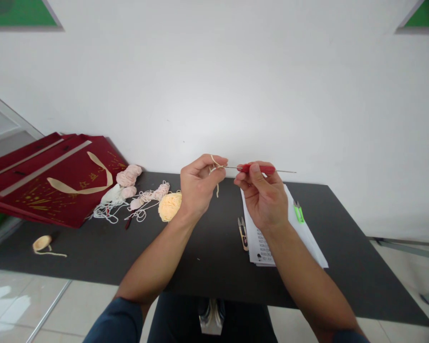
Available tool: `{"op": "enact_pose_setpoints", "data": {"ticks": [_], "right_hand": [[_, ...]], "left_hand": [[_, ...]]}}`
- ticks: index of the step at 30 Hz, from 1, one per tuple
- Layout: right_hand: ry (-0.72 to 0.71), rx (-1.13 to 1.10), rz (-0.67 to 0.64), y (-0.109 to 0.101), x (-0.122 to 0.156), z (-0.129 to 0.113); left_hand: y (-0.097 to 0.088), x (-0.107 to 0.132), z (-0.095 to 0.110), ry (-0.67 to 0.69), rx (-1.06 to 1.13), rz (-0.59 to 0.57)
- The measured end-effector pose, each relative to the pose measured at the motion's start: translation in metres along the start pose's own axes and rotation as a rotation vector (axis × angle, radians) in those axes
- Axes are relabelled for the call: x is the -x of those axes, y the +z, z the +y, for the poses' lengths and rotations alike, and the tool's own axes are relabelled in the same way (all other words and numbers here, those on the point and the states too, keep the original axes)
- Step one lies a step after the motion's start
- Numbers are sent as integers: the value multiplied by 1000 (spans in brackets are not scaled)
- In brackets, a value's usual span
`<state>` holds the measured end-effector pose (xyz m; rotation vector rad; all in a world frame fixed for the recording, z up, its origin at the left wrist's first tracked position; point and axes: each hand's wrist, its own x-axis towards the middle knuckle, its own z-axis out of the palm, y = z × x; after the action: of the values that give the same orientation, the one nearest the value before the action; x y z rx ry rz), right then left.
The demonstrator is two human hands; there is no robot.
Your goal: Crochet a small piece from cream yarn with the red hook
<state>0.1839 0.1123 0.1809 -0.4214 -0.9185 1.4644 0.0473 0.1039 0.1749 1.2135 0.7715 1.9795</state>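
Hook (264,168): roughly level, red handle between the right thumb and fingers, metal showing at both ends.
Right hand (266,197): grasping the hook's handle.
Left hand (199,186): thumb and forefinger pinching yarn (218,190) at the hook's left tip.
Yarn: looped round the left forefinger, its tail dangling below the hook's tip.
Yellow ball (169,207): below the hook, leftward.
Paper (307,233): below the hook, rightward.

Left sleeve (117,321) short, dark blue, lower left of frame; right sleeve (349,336) matching, lower right. Trousers (175,321) near-black, bottom centre. Left hand (200,186), right hand (266,200) bare.
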Motion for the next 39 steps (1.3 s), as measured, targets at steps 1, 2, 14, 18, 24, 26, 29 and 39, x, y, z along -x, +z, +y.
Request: {"op": "enact_pose_setpoints", "data": {"ticks": [1, 2, 14, 18, 24, 26, 29, 39], "right_hand": [[6, -6, -4, 1, 0, 0], [13, -10, -7, 1, 1, 0], [109, -86, 39, 2, 1, 6], [-25, 19, 17, 4, 4, 4], [-77, 69, 17, 4, 3, 2], [-79, 85, 23, 3, 2, 3], [-120, 157, 52, 4, 3, 4], [-511, 618, 63, 5, 29, 15]], "left_hand": [[0, 1, 0, -15, -3, 0], [0, 1, 0, -27, -6, 1], [3, 5, -9, -102, 82, 17], [2, 4, -5, -51, 26, 16], [2, 2, -3, -16, -59, -13], [1, 1, -4, -3, -66, -14], [-1, 0, -7, -7, -12, -19], [6, -3, 0, -258, 282, 62]]}}
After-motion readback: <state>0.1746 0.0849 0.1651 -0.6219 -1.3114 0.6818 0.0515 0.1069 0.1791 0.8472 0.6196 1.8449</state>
